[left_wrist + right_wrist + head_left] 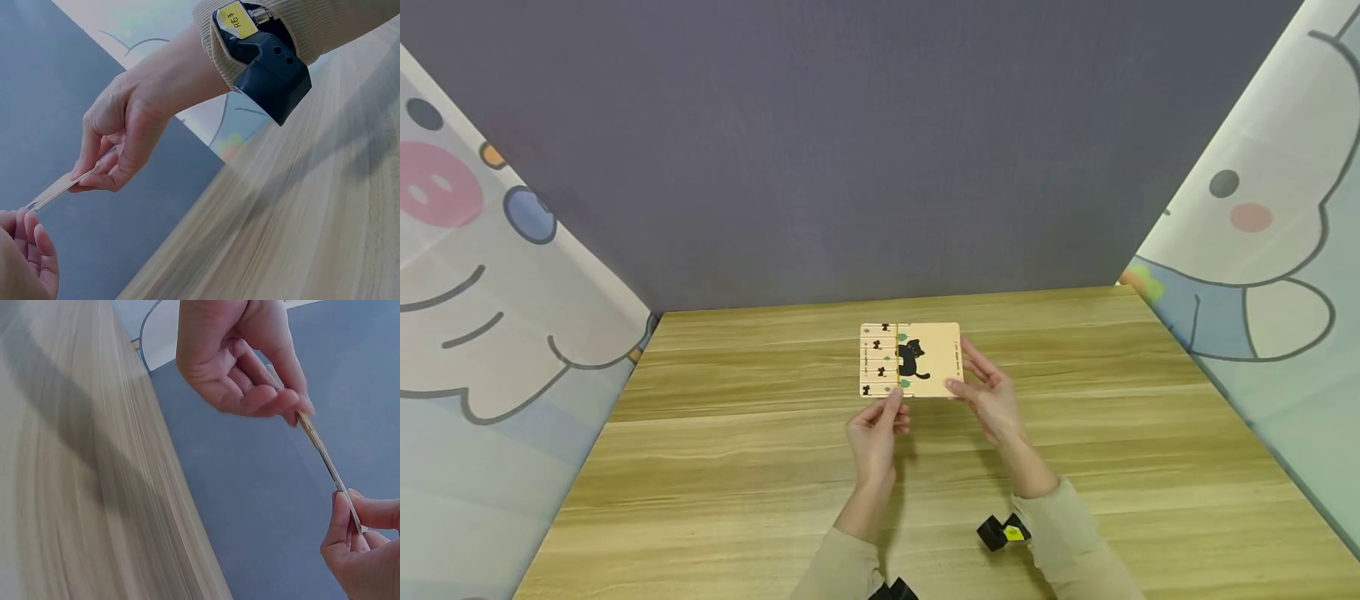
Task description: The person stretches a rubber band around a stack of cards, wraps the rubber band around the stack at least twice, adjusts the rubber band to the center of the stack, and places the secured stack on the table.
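Both hands hold up a thin cream memo pad (936, 342) above the table. A black cat is printed on its wider right part, and narrow strips with small cats fill the left part. A thin yellow line runs down between the parts. The left hand (874, 437) pinches the pad's lower edge near this line, thumb in front. The right hand (996, 404) grips the right edge, thumb in front and fingers behind. Both wrist views show the pad (59, 189) (322, 450) nearly edge-on, slim and stiff, between the two hands.
Below lies a wood-grain table (737, 467), with a dark grey panel (880, 167) along its back. Cartoon-print curtains (452, 317) (1285, 250) flank both sides. Black camera mounts (992, 533) (892, 590) sit at the wrists.
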A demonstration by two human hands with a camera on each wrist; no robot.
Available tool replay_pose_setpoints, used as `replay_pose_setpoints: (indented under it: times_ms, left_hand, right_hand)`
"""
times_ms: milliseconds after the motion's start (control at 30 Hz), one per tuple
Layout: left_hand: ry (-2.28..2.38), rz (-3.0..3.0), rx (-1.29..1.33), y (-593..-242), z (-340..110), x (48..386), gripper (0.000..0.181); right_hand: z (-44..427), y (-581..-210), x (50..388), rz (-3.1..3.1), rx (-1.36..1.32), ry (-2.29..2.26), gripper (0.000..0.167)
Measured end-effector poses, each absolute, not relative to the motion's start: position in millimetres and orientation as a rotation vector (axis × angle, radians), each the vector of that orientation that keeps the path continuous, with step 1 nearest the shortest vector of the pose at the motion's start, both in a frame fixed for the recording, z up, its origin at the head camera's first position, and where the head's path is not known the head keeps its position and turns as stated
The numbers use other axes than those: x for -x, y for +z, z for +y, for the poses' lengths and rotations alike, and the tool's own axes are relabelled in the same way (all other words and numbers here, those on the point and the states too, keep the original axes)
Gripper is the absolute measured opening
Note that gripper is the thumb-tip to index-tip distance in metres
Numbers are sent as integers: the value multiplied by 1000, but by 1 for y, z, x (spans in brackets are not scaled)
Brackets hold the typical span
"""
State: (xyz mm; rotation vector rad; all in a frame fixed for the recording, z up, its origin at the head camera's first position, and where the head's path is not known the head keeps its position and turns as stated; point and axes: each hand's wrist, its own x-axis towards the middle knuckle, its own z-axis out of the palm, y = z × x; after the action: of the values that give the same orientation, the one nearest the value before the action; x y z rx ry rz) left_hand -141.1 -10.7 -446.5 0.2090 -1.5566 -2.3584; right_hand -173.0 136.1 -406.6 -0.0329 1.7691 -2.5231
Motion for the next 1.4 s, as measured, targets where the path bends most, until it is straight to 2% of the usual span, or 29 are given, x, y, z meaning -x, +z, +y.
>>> replay_pose_setpoints:
  times_ms: [100,333,500,667,900,1133,1367,1400]
  left_hand:
    - [-2379,-1589,-246,-439,-8,138,29]
    - [-2356,-1563,-164,-499,-11,161,29]
    - [-2322,-1532,-141,-491,-12,157,21]
    - [-2364,-1528,-111,-480,-4,151,25]
    - [-2401,-1578,-190,-512,1,162,38]
    - [-2390,-1477,-114,-492,-4,152,24]
    - [-2383,-1543,-209,-511,1,160,26]
    - [-2385,-1541,-191,-509,2,158,25]
  right_hand:
    - [134,-407,172,1785,74,-2504,68]
    - [135,-408,172,1785,62,-2494,69]
    - [137,-408,172,1783,37,-2500,68]
    - [134,-408,170,1831,65,-2475,68]
    - [131,-408,168,1832,87,-2485,69]
    - [135,-411,169,1811,53,-2497,70]
    - [134,-417,168,1850,181,-2514,69]
    - [136,-432,175,1817,238,-2538,68]
